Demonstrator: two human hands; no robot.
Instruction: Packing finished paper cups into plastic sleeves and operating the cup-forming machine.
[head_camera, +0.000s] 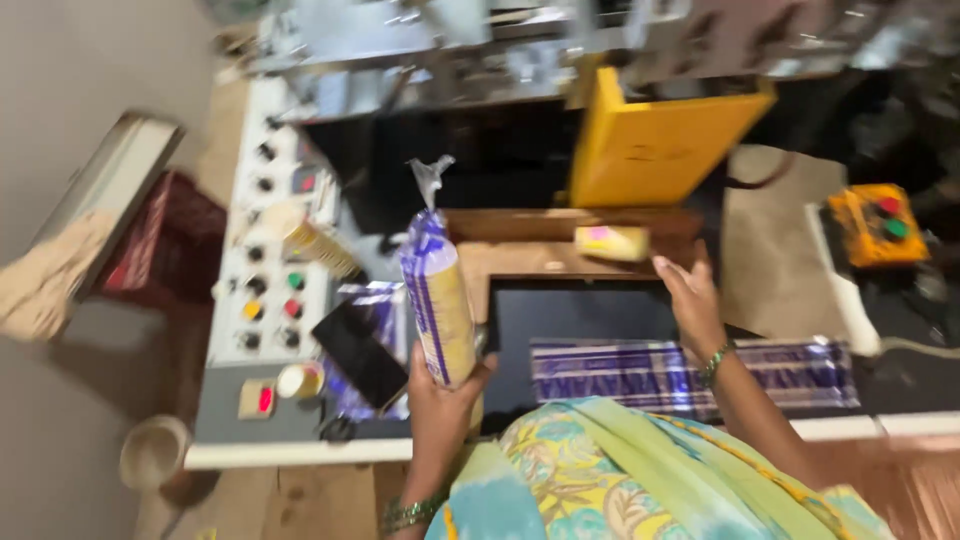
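My left hand (440, 395) grips a tall loaf of sliced bread in a clear and blue plastic bag (436, 295), held upright with its twisted open end at the top. My right hand (690, 300) reaches forward over the dark machine bed (585, 315), fingers apart and holding nothing. Just beyond its fingertips a small yellowish block with a pink patch (612, 242) lies on a wooden ledge (520, 228). A stack of flat blue printed plastic bags (640, 372) lies under my right forearm.
A yellow machine housing (655, 145) stands behind the ledge. At the left, a white control panel (268, 270) with coloured buttons, a black phone (362, 352) and a tape roll (298, 380). An orange button box (878, 225) is at right. A red crate (165, 240) is far left.
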